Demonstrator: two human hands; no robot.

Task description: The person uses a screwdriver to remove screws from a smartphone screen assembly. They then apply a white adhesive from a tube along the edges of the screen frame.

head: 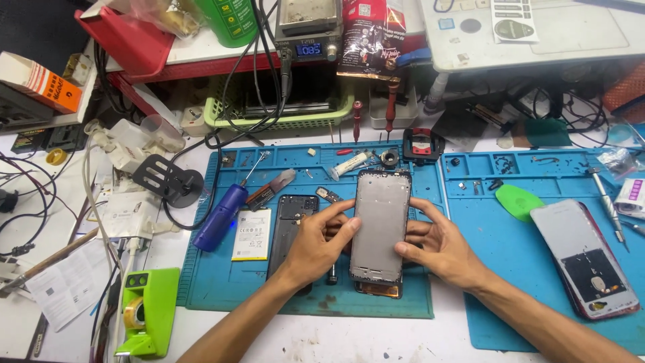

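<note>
Both hands had it: the left hand point(321, 240) pinched the long edge of a phone frame point(380, 225) with thumb on top, and the right hand point(435, 243) clamped the opposite edge, fingers curled behind. That frame, a flat grey rectangle with a thin black rim, stood over the middle of the left blue mat point(222, 282), tilted up toward the camera.

Plenty crowded round it. Under the frame at 6 o'clock an orange-tinted part point(379, 290) peeked out. At 9 o'clock, just beside the left hand, lay a black back cover point(290, 225) with its camera cutout, and past that a white battery point(252, 234), flat and glossy. Further out at 9 o'clock sat a blue electric screwdriver point(222, 216), a smooth cylinder with a thin metal bit. Small screws and a white tube point(349, 164) were scattered at 12 o'clock.

Over at 3 o'clock, well apart on the right blue mat point(510, 262), lay a green pick point(520, 201), rounded and matte, and a second phone point(584, 259), face down with a scuffed grey back. At 7 o'clock a lime-green tape dispenser point(144, 310) stood on the white table point(336, 339).
</note>
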